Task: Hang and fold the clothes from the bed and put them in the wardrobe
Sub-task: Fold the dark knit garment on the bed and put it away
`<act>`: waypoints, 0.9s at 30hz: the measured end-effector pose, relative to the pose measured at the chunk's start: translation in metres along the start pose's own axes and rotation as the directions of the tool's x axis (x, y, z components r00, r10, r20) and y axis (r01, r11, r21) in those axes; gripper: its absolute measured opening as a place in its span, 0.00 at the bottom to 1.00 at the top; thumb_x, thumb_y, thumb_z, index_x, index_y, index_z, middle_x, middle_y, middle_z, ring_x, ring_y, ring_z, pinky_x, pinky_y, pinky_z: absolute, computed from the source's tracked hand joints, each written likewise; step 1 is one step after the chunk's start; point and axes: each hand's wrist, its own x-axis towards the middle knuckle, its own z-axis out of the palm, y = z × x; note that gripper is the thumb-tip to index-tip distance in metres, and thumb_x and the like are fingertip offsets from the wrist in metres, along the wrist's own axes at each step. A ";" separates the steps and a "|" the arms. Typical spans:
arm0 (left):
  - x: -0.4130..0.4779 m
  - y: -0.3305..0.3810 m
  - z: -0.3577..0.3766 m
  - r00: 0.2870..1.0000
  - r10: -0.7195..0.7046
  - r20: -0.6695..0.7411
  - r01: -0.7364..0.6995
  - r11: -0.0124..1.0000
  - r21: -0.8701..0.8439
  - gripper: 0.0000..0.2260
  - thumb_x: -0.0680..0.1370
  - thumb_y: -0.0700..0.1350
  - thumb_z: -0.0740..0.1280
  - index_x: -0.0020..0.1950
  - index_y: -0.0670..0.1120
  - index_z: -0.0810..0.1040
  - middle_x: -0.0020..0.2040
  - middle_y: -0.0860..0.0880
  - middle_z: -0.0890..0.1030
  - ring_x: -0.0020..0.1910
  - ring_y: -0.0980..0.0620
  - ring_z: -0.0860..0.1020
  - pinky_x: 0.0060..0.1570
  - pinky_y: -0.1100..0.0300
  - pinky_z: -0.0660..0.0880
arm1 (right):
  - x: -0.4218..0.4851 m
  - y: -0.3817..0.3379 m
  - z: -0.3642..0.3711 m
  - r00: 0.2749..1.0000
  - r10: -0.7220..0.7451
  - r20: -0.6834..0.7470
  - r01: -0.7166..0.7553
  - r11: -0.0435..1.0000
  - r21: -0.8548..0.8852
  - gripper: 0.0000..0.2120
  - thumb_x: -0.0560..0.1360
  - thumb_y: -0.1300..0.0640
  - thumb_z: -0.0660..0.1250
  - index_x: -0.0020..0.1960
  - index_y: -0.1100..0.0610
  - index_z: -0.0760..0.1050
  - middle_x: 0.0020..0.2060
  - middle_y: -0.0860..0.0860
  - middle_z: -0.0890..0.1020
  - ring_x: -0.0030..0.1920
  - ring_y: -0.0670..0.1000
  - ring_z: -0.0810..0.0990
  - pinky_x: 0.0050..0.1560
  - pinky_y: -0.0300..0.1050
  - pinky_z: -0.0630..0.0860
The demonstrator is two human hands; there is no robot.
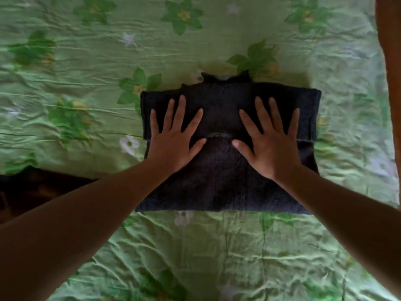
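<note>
A dark navy knitted sweater (225, 181) lies flat on the bed, collar pointing away from me. Its sleeves are folded across the chest into a band. My left hand (173, 140) presses flat on the left half of that band, fingers spread and straight. On the right half my right hand (271, 144) presses flat in the same way. Both forearms reach in from the bottom corners of the view.
The bed is covered by a wrinkled green sheet (86, 83) printed with flowers. A dark floor strip (32, 192) shows at the left past the bed's edge. A brown wooden edge (390, 61) runs along the right side.
</note>
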 end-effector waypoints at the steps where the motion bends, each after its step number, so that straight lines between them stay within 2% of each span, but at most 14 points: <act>1: -0.010 -0.004 0.005 1.000 -0.008 0.002 0.008 1.000 -0.008 0.32 0.80 0.69 0.48 0.81 0.59 0.47 0.82 0.42 0.45 0.80 0.39 0.47 0.73 0.29 0.50 | -0.014 0.001 0.007 1.000 0.009 0.020 -0.009 1.000 -0.014 0.36 0.79 0.27 0.43 0.82 0.43 0.49 0.82 0.53 0.48 0.81 0.59 0.45 0.71 0.78 0.44; 5: -0.005 -0.013 0.014 1.000 0.020 0.022 -0.018 0.998 -0.052 0.32 0.79 0.69 0.49 0.81 0.62 0.46 0.82 0.43 0.45 0.80 0.38 0.47 0.73 0.30 0.52 | -0.018 0.003 0.020 0.993 0.042 0.111 -0.040 0.999 -0.022 0.37 0.77 0.25 0.40 0.81 0.41 0.41 0.82 0.52 0.44 0.81 0.59 0.41 0.70 0.80 0.44; 9: -0.005 -0.010 0.004 0.997 0.034 0.066 -0.033 0.999 -0.022 0.31 0.80 0.69 0.47 0.81 0.61 0.46 0.82 0.42 0.45 0.80 0.39 0.47 0.72 0.29 0.53 | -0.015 -0.004 0.008 0.989 0.044 0.144 -0.039 0.998 -0.043 0.37 0.78 0.26 0.39 0.82 0.42 0.44 0.82 0.54 0.46 0.81 0.61 0.42 0.70 0.80 0.44; 12: -0.029 -0.003 -0.011 0.992 -0.064 0.104 0.069 0.997 -0.045 0.33 0.79 0.71 0.46 0.81 0.60 0.44 0.82 0.42 0.44 0.81 0.40 0.45 0.72 0.29 0.49 | -0.029 -0.017 -0.002 0.993 -0.029 0.117 0.031 0.999 -0.018 0.38 0.78 0.26 0.42 0.82 0.43 0.45 0.82 0.55 0.45 0.81 0.61 0.43 0.71 0.78 0.43; 14: -0.059 0.000 -0.017 0.973 -0.157 0.172 0.174 0.981 -0.089 0.36 0.77 0.73 0.46 0.81 0.60 0.42 0.82 0.42 0.42 0.81 0.40 0.44 0.71 0.30 0.48 | -0.043 -0.023 -0.002 0.976 -0.077 0.204 0.081 0.997 -0.014 0.38 0.77 0.25 0.38 0.81 0.42 0.39 0.81 0.53 0.39 0.80 0.59 0.38 0.72 0.78 0.43; 16: -0.088 -0.004 -0.021 0.937 -0.254 0.239 0.298 0.940 -0.169 0.38 0.76 0.74 0.49 0.81 0.60 0.42 0.82 0.42 0.43 0.80 0.40 0.46 0.73 0.35 0.53 | -0.047 -0.025 -0.006 0.939 -0.071 0.336 0.091 0.995 -0.045 0.39 0.75 0.24 0.32 0.81 0.41 0.37 0.81 0.52 0.36 0.80 0.58 0.33 0.72 0.77 0.41; 17: -0.100 -0.009 -0.024 0.919 -0.293 0.265 0.362 0.893 -0.268 0.40 0.75 0.73 0.54 0.81 0.59 0.44 0.82 0.42 0.46 0.80 0.41 0.49 0.74 0.39 0.58 | -0.043 -0.028 -0.012 0.932 -0.038 0.362 0.064 0.996 -0.061 0.39 0.75 0.24 0.32 0.81 0.41 0.41 0.81 0.53 0.40 0.80 0.59 0.37 0.72 0.77 0.40; 18: -0.108 -0.014 -0.026 0.906 -0.321 0.275 0.411 0.821 -0.396 0.41 0.75 0.70 0.60 0.82 0.56 0.48 0.81 0.42 0.49 0.79 0.42 0.54 0.74 0.43 0.62 | -0.035 -0.035 -0.021 0.939 -0.003 0.343 0.030 0.997 -0.072 0.37 0.77 0.26 0.35 0.80 0.43 0.50 0.81 0.56 0.51 0.80 0.61 0.46 0.72 0.76 0.41; 20: -0.118 -0.022 -0.032 0.895 -0.366 0.255 0.443 0.666 -0.600 0.41 0.74 0.60 0.71 0.81 0.52 0.55 0.76 0.43 0.60 0.74 0.46 0.63 0.70 0.54 0.67 | -0.012 -0.061 -0.045 0.977 -0.011 0.212 0.029 0.996 -0.079 0.28 0.82 0.34 0.45 0.70 0.50 0.68 0.69 0.59 0.71 0.70 0.65 0.68 0.71 0.73 0.54; 22: -0.119 -0.025 -0.035 0.871 -0.423 0.250 0.470 0.568 -0.676 0.40 0.72 0.55 0.76 0.79 0.50 0.60 0.70 0.46 0.68 0.67 0.48 0.70 0.62 0.62 0.67 | 0.017 -0.092 -0.060 0.979 -0.182 0.095 0.191 0.977 -0.093 0.17 0.82 0.46 0.59 0.66 0.54 0.71 0.60 0.59 0.75 0.59 0.64 0.74 0.62 0.66 0.70; 23: -0.118 -0.026 -0.037 0.845 -0.456 0.280 0.506 0.508 -0.697 0.39 0.71 0.54 0.77 0.78 0.50 0.62 0.67 0.47 0.72 0.65 0.49 0.73 0.60 0.63 0.67 | 0.033 -0.109 -0.066 0.952 -0.292 0.093 0.301 0.948 -0.103 0.18 0.79 0.52 0.65 0.68 0.54 0.70 0.61 0.59 0.74 0.59 0.64 0.74 0.58 0.63 0.73; 25: -0.114 -0.030 -0.038 0.795 -0.482 0.369 0.578 0.415 -0.703 0.34 0.71 0.55 0.77 0.72 0.49 0.67 0.62 0.50 0.78 0.61 0.49 0.77 0.57 0.60 0.71 | 0.070 -0.144 -0.080 0.865 -0.483 0.136 0.500 0.856 -0.134 0.28 0.75 0.60 0.67 0.74 0.53 0.65 0.69 0.62 0.68 0.66 0.65 0.70 0.59 0.62 0.73; 27: -0.110 -0.036 -0.038 0.780 -0.450 0.435 0.619 0.447 -0.646 0.27 0.73 0.56 0.75 0.66 0.48 0.71 0.58 0.49 0.81 0.58 0.48 0.79 0.55 0.57 0.74 | 0.102 -0.175 -0.085 0.780 -0.587 0.217 0.626 0.743 -0.237 0.29 0.79 0.58 0.63 0.78 0.51 0.59 0.77 0.60 0.59 0.75 0.65 0.59 0.68 0.67 0.65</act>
